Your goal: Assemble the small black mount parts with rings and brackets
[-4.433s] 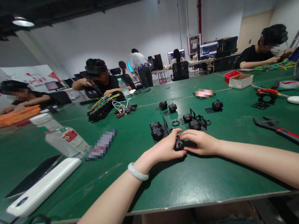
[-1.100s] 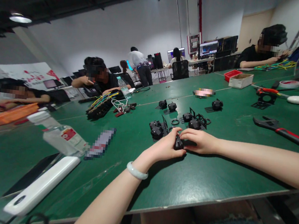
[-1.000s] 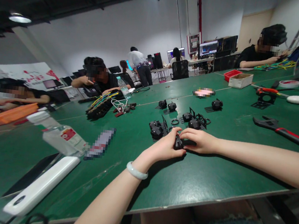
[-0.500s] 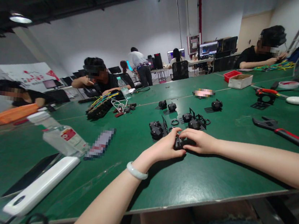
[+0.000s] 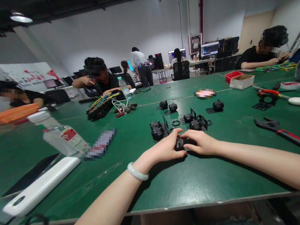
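head | left hand (image 5: 166, 149) and right hand (image 5: 201, 142) both pinch one black part (image 5: 181, 144), low on worktop (image 5: 199, 177), left of wrench (image 5: 286, 133) | judged midway: loose pieces (image 5: 195, 123) left of wrench lie untouched

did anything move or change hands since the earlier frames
Barely anything. The left hand and right hand still pinch the small black part between them on the green table, fingers only shifting slightly. The loose black parts, wrench and bottle lie where they were.
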